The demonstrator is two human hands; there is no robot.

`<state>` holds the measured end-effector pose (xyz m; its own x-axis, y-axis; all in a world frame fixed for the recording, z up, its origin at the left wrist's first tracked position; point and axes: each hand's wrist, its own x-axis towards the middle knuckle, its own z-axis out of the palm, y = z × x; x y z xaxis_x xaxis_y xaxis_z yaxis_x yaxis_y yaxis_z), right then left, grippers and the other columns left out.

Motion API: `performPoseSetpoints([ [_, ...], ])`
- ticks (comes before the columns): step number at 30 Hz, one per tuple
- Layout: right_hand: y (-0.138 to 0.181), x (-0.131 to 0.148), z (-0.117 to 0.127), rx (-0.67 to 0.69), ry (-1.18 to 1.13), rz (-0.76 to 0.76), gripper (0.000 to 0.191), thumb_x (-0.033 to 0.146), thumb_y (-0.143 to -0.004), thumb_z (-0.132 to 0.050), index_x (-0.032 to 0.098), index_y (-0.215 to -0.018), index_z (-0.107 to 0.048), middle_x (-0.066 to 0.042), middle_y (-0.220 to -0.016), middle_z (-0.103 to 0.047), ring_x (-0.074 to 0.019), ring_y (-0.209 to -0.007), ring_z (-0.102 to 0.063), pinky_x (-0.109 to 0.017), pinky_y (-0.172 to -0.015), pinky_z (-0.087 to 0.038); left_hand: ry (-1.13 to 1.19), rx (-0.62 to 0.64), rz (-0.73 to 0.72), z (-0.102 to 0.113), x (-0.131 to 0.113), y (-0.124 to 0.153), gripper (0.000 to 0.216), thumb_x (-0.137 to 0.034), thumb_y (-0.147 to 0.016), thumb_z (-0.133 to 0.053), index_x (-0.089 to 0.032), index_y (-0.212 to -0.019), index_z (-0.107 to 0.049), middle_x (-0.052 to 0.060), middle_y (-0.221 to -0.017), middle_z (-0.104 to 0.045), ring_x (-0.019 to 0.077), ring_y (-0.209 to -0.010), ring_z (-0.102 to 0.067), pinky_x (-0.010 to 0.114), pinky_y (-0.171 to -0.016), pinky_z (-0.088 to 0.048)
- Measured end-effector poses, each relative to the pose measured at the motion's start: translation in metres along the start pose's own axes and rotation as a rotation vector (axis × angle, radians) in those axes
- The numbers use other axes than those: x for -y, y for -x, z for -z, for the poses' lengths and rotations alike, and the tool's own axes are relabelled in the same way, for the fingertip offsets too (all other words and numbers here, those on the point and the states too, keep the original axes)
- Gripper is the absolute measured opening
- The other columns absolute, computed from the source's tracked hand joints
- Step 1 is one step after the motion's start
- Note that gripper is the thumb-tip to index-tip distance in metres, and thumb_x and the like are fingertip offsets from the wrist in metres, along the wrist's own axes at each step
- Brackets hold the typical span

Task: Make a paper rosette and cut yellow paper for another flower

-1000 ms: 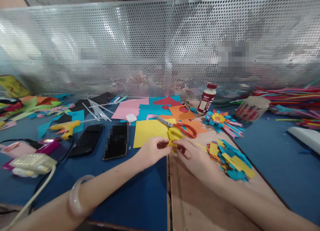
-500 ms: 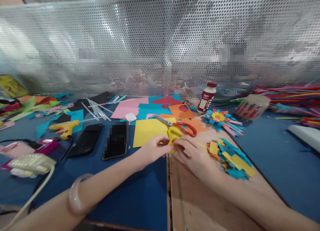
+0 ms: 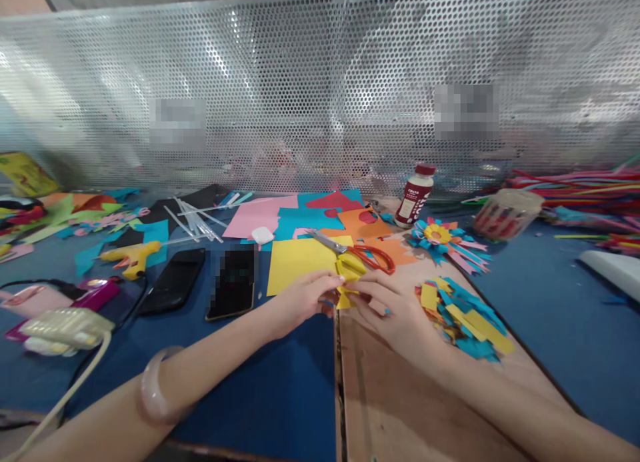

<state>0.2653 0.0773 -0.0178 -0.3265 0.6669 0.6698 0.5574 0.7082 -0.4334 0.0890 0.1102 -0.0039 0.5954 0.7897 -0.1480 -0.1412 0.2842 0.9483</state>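
My left hand and my right hand meet at the middle of the table, both pinching a small folded yellow paper piece. Just beyond lies a yellow paper sheet with orange-handled scissors resting across its right edge. To the right of my right hand sits a pile of yellow and blue paper strips. A pale bangle circles my left wrist.
Two dark phones and a yellow glue gun lie at the left. Coloured paper sheets, a white bottle with red cap, a paper flower and a plastic tub stand further back. A perforated metal screen closes the rear.
The yellow piece has been turned and folded further between my fingers; both hands stay in nearly the same spot.
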Motion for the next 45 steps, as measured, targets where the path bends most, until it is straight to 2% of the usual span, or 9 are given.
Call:
performPoseSetpoints([
  [12, 0.001, -0.002, -0.001, 0.002, 0.016, -0.006, 0.013, 0.014, -0.085, -0.053, 0.020, -0.093, -0.060, -0.007, -0.090, -0.059, -0.0176, -0.081, -0.060, -0.031, -0.070, -0.053, -0.050, -0.006, -0.033, 0.002, 0.002, -0.001, 0.023, -0.037, -0.078, -0.059, -0.014, -0.076, -0.057, 0.000, -0.068, -0.052, 0.0113, -0.065, -0.050, 0.022, -0.057, -0.038],
  [18, 0.004, -0.004, -0.002, 0.012, 0.027, 0.016, 0.014, 0.016, -0.089, -0.049, 0.023, -0.096, -0.059, -0.005, -0.092, -0.059, -0.0163, -0.085, -0.060, -0.031, -0.076, -0.053, -0.054, -0.023, -0.037, 0.003, 0.004, -0.003, 0.023, -0.037, -0.080, -0.058, -0.014, -0.077, -0.058, 0.001, -0.068, -0.054, 0.0119, -0.065, -0.052, 0.022, -0.056, -0.037],
  [21, 0.006, -0.004, -0.001, 0.014, 0.043, 0.020, 0.013, 0.019, -0.090, -0.048, 0.026, -0.095, -0.058, -0.004, -0.088, -0.056, -0.0149, -0.077, -0.059, -0.028, -0.068, -0.054, -0.059, -0.018, -0.029, 0.003, 0.005, -0.003, 0.024, -0.038, -0.080, -0.058, -0.014, -0.076, -0.058, 0.001, -0.068, -0.055, 0.0114, -0.063, -0.052, 0.022, -0.056, -0.038],
  [24, 0.007, -0.004, 0.001, 0.034, 0.102, 0.056, 0.014, 0.022, -0.090, -0.047, 0.027, -0.095, -0.060, -0.004, -0.084, -0.054, -0.0161, -0.071, -0.056, -0.030, -0.059, -0.052, -0.067, -0.002, -0.026, 0.003, 0.004, -0.002, 0.025, -0.038, -0.080, -0.058, -0.014, -0.075, -0.058, 0.001, -0.067, -0.056, 0.0113, -0.062, -0.052, 0.022, -0.055, -0.038],
  [27, 0.004, -0.006, 0.005, 0.077, 0.215, 0.142, 0.014, 0.020, -0.088, -0.049, 0.024, -0.089, -0.063, -0.006, -0.083, -0.056, -0.0185, -0.074, -0.052, -0.034, -0.065, -0.048, -0.100, 0.015, -0.033, 0.002, 0.004, -0.001, 0.024, -0.036, -0.081, -0.056, -0.013, -0.074, -0.059, 0.001, -0.068, -0.056, 0.0116, -0.064, -0.053, 0.022, -0.056, -0.039],
  [31, 0.002, -0.009, 0.007, 0.133, 0.494, 0.320, 0.014, 0.015, -0.087, -0.049, 0.017, -0.081, -0.062, -0.006, -0.078, -0.057, -0.0185, -0.071, -0.047, -0.033, -0.063, -0.042, -0.237, 0.025, -0.047, 0.002, 0.004, -0.001, 0.026, -0.037, -0.083, -0.055, -0.013, -0.073, -0.060, 0.002, -0.070, -0.057, 0.0119, -0.065, -0.054, 0.023, -0.058, -0.040],
  [33, 0.002, -0.010, 0.008, 0.163, 0.555, 0.364, 0.015, 0.015, -0.088, -0.048, 0.016, -0.082, -0.062, -0.006, -0.078, -0.057, -0.0186, -0.072, -0.047, -0.032, -0.064, -0.041, -0.271, 0.021, -0.045, 0.003, 0.004, -0.001, 0.026, -0.038, -0.083, -0.055, -0.013, -0.076, -0.060, 0.002, -0.071, -0.057, 0.0116, -0.065, -0.055, 0.023, -0.058, -0.041],
  [38, 0.003, -0.009, 0.011, 0.131, 0.632, 0.410, 0.016, 0.015, -0.089, -0.048, 0.019, -0.084, -0.062, -0.006, -0.079, -0.058, -0.0188, -0.075, -0.048, -0.033, -0.066, -0.037, -0.344, -0.036, -0.084, 0.005, 0.005, -0.001, 0.033, -0.042, -0.079, -0.061, -0.014, -0.097, -0.055, 0.003, -0.074, -0.061, 0.0144, -0.068, -0.059, 0.025, -0.059, -0.045],
  [45, 0.003, -0.005, 0.014, 0.134, 0.706, 0.440, 0.025, 0.014, -0.090, -0.044, 0.018, -0.072, -0.060, -0.005, -0.070, -0.056, -0.0178, -0.068, -0.043, -0.032, -0.062, -0.032, -0.396, -0.036, -0.182, 0.004, 0.008, -0.001, 0.028, -0.041, -0.082, -0.056, -0.014, -0.088, -0.051, 0.002, -0.073, -0.058, 0.0129, -0.064, -0.058, 0.025, -0.058, -0.046],
])
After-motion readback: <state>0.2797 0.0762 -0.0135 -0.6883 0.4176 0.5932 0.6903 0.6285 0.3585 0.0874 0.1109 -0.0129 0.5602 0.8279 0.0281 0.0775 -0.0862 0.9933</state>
